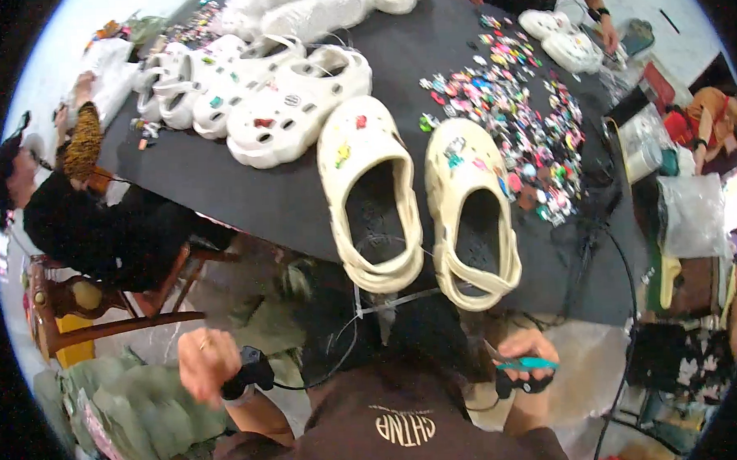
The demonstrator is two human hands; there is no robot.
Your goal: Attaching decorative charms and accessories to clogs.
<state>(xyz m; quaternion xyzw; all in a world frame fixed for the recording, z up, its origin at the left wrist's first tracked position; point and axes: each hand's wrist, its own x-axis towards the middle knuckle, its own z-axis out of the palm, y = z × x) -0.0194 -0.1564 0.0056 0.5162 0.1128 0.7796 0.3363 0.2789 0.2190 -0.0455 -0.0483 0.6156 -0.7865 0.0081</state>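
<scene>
The black table (pixel 252 194) is bearing 2 cream clogs (pixel 371 193) near its front edge, charms (pixel 511 109) beside them. The left hand (pixel 206 364) is hanging clenched, holding nothing visible. The right hand (pixel 526 355) is gripping teal scissors (pixel 522 363), which could snag the loose strings.

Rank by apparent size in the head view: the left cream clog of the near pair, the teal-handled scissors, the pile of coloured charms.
1. Pile of coloured charms, the widest spread.
2. Left cream clog, close behind; it lies nearer the camera, so this order is unsure.
3. Teal-handled scissors in the right hand, clearly smallest.
</scene>
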